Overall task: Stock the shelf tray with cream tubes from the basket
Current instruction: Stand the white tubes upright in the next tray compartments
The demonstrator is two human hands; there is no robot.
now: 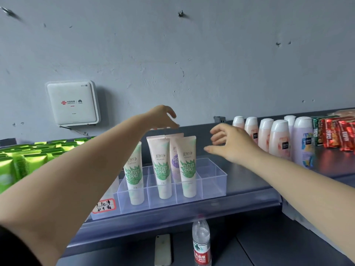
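Note:
A clear plastic shelf tray (pixel 213 181) with dividers sits on the dark shelf. Three white cream tubes with green leaf print stand upright in its front compartments: one at the left (pixel 134 175), one in the middle (pixel 161 167), one at the right (pixel 187 167). A purple-print tube (pixel 175 150) stands behind them. My left hand (pixel 163 117) hovers just above the tube tops, fingers apart, holding nothing. My right hand (pixel 230 144) is to the right of the tubes, fingers spread, empty. No basket is in view.
Green packets (pixel 28 158) fill the shelf at the left. White-capped pink and lilac bottles (pixel 278 139) and red snack packs (pixel 338 135) stand at the right. A water bottle (pixel 201 242) and a phone (pixel 162 249) are on the lower shelf. A router (pixel 72 102) hangs on the wall.

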